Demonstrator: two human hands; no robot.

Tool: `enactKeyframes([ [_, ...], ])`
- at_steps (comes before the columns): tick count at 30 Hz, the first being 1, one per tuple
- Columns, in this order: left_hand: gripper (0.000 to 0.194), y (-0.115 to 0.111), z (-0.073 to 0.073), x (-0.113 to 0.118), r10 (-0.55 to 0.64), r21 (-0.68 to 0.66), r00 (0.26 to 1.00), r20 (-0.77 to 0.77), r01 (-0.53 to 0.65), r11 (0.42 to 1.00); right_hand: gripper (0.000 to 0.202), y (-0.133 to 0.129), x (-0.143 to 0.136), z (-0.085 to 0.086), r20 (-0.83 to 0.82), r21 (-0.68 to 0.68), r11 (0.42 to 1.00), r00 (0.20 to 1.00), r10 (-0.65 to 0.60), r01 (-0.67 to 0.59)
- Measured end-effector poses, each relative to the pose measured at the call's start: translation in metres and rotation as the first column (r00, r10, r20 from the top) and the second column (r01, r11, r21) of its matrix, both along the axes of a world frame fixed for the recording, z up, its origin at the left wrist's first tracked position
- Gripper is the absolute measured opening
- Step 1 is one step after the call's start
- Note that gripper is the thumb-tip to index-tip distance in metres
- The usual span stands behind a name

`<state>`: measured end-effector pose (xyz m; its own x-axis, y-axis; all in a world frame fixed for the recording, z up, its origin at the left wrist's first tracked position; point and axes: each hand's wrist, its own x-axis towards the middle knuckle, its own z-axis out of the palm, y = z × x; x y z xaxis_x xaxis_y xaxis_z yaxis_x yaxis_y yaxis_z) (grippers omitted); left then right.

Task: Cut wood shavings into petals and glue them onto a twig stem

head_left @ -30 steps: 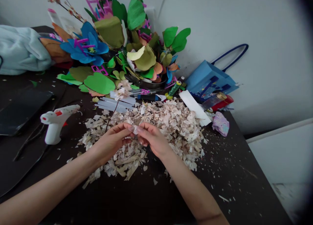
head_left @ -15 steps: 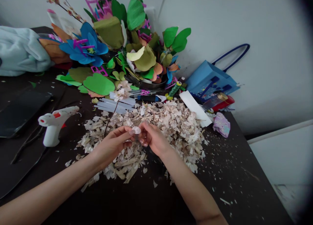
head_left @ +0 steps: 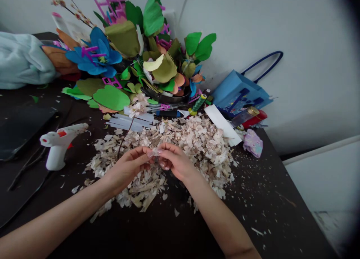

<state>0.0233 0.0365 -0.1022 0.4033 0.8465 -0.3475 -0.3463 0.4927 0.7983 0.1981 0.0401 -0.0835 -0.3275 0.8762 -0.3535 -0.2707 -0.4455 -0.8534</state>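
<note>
A small pale petal (head_left: pixel 154 152) is pinched between my two hands, above a spread heap of cream and pinkish petal scraps (head_left: pixel 194 139). My left hand (head_left: pixel 134 160) grips its left side between thumb and fingers. From the right, my right hand (head_left: pixel 176 160) closes thumb and finger on the other side, with its remaining fingers curled. The fingertips of both hands almost meet and cover much of the petal. Behind my left hand, a thin brown stem with a pale pink blossom (head_left: pixel 139 104) rests across the heap.
A white glue gun (head_left: pixel 57 146) stands on the left, near dark twigs (head_left: pixel 26 169). Behind the heap lie translucent glue sticks (head_left: pixel 132 123), a green thread spool (head_left: pixel 199 102) and colourful paper flowers (head_left: pixel 112 98). A white strip (head_left: pixel 222 124) and blue bag (head_left: pixel 239 92) are at right.
My right thumb and finger have come onto the petal, which now looks more folded and covered. The whole view has shifted slightly.
</note>
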Motion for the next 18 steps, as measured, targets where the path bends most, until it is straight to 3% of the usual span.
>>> enactKeyframes([
  [13,0.028,0.004,0.01,-0.005,-0.092,0.124,0.995,0.049,0.085,0.989,0.023,0.004,0.002,0.013,0.047,0.072,0.992,0.993,0.105,-0.108],
  [18,0.023,-0.004,0.03,-0.021,-0.046,0.243,0.989,-0.142,0.08,0.967,0.022,0.009,-0.008,0.019,-0.005,0.088,0.995,0.999,0.038,-0.038],
])
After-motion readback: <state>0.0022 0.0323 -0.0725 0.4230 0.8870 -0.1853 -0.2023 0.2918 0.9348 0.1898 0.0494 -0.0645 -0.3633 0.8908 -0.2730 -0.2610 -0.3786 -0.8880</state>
